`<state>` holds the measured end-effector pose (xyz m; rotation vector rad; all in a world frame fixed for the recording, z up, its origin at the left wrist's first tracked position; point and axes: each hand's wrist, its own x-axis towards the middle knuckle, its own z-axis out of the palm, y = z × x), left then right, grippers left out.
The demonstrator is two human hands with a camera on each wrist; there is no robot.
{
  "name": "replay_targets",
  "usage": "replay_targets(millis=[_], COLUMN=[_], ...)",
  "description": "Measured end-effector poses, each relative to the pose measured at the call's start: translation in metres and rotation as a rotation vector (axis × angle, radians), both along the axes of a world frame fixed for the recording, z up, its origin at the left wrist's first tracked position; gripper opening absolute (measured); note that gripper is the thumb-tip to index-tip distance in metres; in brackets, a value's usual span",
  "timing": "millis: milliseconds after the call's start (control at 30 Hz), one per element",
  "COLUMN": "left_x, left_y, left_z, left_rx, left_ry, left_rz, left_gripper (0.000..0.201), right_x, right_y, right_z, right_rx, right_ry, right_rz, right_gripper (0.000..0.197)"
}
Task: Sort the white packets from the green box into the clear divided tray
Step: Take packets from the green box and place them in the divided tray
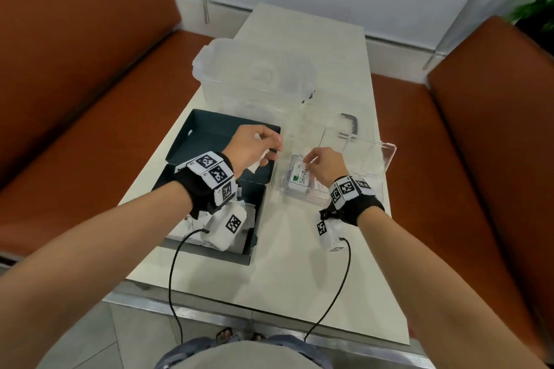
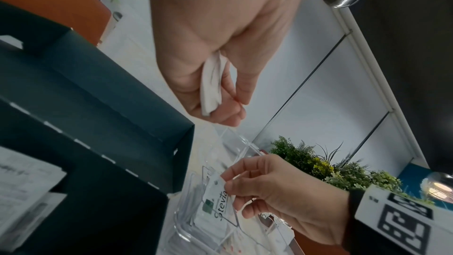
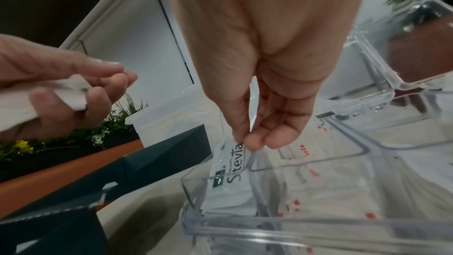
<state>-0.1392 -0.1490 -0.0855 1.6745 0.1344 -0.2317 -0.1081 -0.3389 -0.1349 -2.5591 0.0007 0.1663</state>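
Observation:
The dark green box [image 1: 207,141] lies open on the table's left side, white packets [image 1: 227,228] in its near end. My left hand [image 1: 254,147] hovers over the box's right edge, fingers curled round a few white packets [image 2: 212,84]. The clear divided tray [image 1: 344,171] stands to the right of the box. My right hand [image 1: 320,160] pinches a white Stevia packet [image 1: 299,175] by its top edge, the packet's lower part down inside the tray's near-left compartment [image 3: 220,197]. Packets with red print [image 3: 301,177] lie in the neighbouring compartment.
A frosted plastic tub [image 1: 254,75] stands behind the box and tray. The tray's clear lid [image 1: 371,153] hangs open to the right, with a dark handle [image 1: 349,124] beyond. Orange benches [image 1: 75,84] flank the narrow white table [image 1: 269,278]. Cables trail off the near edge.

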Motion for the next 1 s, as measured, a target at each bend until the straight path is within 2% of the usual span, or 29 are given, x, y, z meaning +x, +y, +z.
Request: replay_targets(millis=[133,300,367,433,533,700,767,833,933,1000], left_x=[0.001,-0.001,0.000,0.002,0.005,0.008,0.007,0.005,0.003,0.005], left_y=[0.000,0.002,0.004,0.002,-0.004,-0.021,-0.030,-0.039,-0.054,-0.065], left_z=[0.003,0.011,0.011,0.011,0.014,0.023,0.025,0.021,0.010,0.006], left_rx=[-0.082,-0.453,-0.511,-0.511,-0.540,-0.720,-0.643,-0.463,-0.351,-0.356], left_ry=[0.065,0.239,0.243,0.219,0.190,0.199,0.206,0.200,0.175,0.156], left_rz=[0.033,0.033,0.034,0.024,0.034,-0.016,-0.082,-0.171,-0.225,-0.218], left_gripper=[0.019,0.031,0.040,0.046,0.048,0.042,0.037,0.044,0.031,0.022], right_x=[0.002,-0.002,-0.004,-0.011,-0.025,-0.037,-0.038,-0.041,-0.047,-0.049], right_y=[0.004,0.008,0.012,0.019,0.033,0.035,0.026,0.013,-0.013,-0.033], right_z=[-0.003,-0.001,0.011,0.027,0.051,0.068,0.072,0.075,0.074,0.072], right_rx=[-0.109,-0.224,-0.125,0.074,0.475,0.825,1.001,1.170,1.232,1.063], right_ry=[-0.025,-0.043,-0.133,-0.196,-0.063,0.057,0.059,0.052,0.083,0.104], right_rz=[0.033,0.081,0.091,0.079,0.027,-0.084,-0.177,-0.258,-0.293,-0.291], right_gripper=[0.019,0.023,0.021,0.018,0.023,0.024,0.022,0.014,0.010,0.013])
